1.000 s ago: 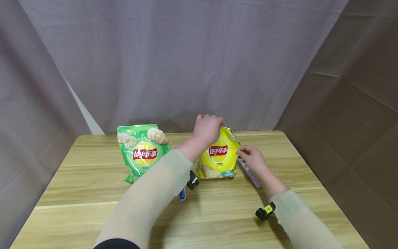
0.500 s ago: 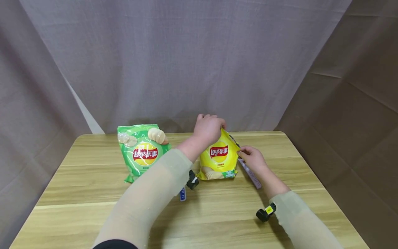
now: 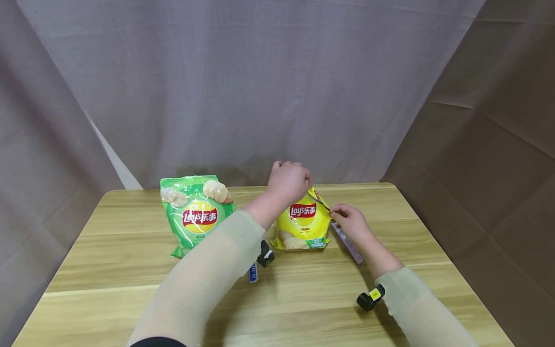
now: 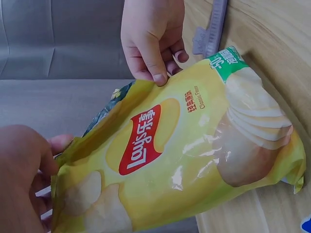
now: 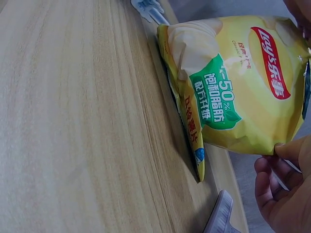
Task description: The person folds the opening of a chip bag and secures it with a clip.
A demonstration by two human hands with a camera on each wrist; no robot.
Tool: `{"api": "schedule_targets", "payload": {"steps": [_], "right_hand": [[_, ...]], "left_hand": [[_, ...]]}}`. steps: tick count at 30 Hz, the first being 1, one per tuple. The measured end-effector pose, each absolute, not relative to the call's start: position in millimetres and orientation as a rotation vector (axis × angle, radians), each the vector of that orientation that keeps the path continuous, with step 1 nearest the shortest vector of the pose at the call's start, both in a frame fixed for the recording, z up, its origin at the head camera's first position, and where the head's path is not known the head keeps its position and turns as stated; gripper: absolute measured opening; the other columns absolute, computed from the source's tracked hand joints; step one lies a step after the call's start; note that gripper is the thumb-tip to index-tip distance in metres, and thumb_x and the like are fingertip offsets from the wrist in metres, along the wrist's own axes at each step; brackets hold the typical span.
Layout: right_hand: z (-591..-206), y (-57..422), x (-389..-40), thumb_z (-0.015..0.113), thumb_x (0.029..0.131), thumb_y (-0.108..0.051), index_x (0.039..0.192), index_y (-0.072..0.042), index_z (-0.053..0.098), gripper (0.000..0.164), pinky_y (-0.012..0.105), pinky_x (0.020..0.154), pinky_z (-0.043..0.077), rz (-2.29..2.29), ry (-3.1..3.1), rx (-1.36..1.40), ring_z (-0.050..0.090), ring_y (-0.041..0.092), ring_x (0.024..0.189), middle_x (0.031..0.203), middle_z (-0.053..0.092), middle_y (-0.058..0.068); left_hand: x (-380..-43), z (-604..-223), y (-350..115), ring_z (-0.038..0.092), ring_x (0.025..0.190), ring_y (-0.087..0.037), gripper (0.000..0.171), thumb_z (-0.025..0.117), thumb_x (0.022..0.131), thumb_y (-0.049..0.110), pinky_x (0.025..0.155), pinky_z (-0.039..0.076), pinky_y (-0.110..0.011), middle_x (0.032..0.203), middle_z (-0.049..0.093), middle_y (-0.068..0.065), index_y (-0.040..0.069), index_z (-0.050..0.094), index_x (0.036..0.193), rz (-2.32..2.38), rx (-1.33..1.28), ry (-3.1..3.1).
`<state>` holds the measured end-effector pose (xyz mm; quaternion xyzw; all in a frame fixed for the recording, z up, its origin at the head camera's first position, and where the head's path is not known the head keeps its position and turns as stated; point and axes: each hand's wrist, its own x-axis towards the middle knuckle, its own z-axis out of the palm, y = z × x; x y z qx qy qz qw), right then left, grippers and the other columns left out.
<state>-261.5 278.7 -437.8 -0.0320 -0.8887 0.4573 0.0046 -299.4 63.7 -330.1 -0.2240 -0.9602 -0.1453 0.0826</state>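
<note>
A yellow Lay's chip bag (image 3: pixel 302 219) stands upright on its bottom edge near the back of the table. My left hand (image 3: pixel 289 182) grips its top from above; in the left wrist view its thumb and fingers close round the upper edge of the bag (image 4: pixel 194 141). At the bag's right side, my right hand (image 3: pixel 353 224) pinches the edge between thumb and index finger, which also shows in the right wrist view as the right hand (image 5: pixel 286 184) at the bag's edge. A dark strip of the bag's reverse shows along the slanted upper right edge. Part of the top is hidden behind my left hand.
A green Lay's bag (image 3: pixel 197 212) stands to the left, partly behind my left sleeve. Right of the yellow bag lies a lavender plastic strip (image 3: pixel 349 245). A blue and white strip (image 3: pixel 253 273) shows beside my left forearm. Grey curtains (image 3: pixel 243 86) hang behind the wooden table (image 3: pixel 303 303).
The yellow bag's upper right part has folded over, hiding its printed chips. My left hand has come down slightly with the top; the right hand keeps its pinch on the side.
</note>
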Motion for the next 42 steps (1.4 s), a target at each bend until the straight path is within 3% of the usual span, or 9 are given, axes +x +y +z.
{"api": "schedule_targets", "payload": {"steps": [3,12,19,23,33,42], "right_hand": [[-440,278,-262,0.056,0.100,-0.013,0.122,0.002,0.063,0.028,0.027,0.076,0.052,1.438,-2.780,-0.097,0.062,0.025,0.096,0.117,0.066,0.020],[-443,276,-264,0.054,0.101,-0.011,0.122,0.003,0.063,0.026,0.027,0.076,0.052,1.462,-2.763,-0.065,0.062,0.033,0.100,0.114,0.066,0.021],[-442,275,-265,0.054,0.101,-0.011,0.123,0.003,0.062,0.027,0.028,0.077,0.053,1.511,-2.742,-0.063,0.062,0.036,0.103,0.114,0.066,0.020],[-442,275,-266,0.053,0.101,-0.011,0.123,0.002,0.062,0.027,0.029,0.078,0.052,1.509,-2.748,-0.067,0.062,0.035,0.103,0.114,0.066,0.019],[-445,276,-267,0.055,0.101,-0.012,0.123,0.002,0.062,0.028,0.029,0.077,0.053,1.475,-2.754,-0.047,0.062,0.032,0.100,0.115,0.066,0.019],[-443,275,-265,0.053,0.101,-0.014,0.126,0.000,0.062,0.030,0.028,0.082,0.051,1.455,-2.764,-0.066,0.061,0.026,0.103,0.119,0.066,0.018]], "left_hand": [[-298,-331,62,0.056,0.105,-0.015,0.024,0.053,0.098,0.033,0.109,0.026,-0.046,0.109,0.067,0.012,0.031,0.076,0.107,-0.445,-0.671,-2.867],[-299,-334,56,0.056,0.097,-0.013,0.015,0.056,0.097,0.039,0.107,0.029,-0.043,0.104,0.067,0.012,0.027,0.064,0.102,-0.480,-0.678,-2.853],[-299,-332,52,0.057,0.107,-0.016,0.039,0.058,0.096,0.047,0.108,0.028,-0.041,0.114,0.068,0.009,0.022,0.058,0.126,-0.552,-0.576,-2.903],[-299,-333,50,0.057,0.111,-0.018,0.042,0.055,0.096,0.051,0.105,0.029,-0.042,0.117,0.067,0.009,0.021,0.060,0.126,-0.566,-0.532,-2.933],[-300,-335,46,0.055,0.116,-0.020,0.042,0.056,0.095,0.052,0.113,0.020,-0.048,0.116,0.068,0.008,0.021,0.064,0.122,-0.582,-0.487,-2.936],[-301,-335,44,0.055,0.114,-0.020,0.041,0.058,0.095,0.046,0.113,0.020,-0.046,0.120,0.067,0.007,0.019,0.064,0.125,-0.588,-0.514,-2.929]]}}
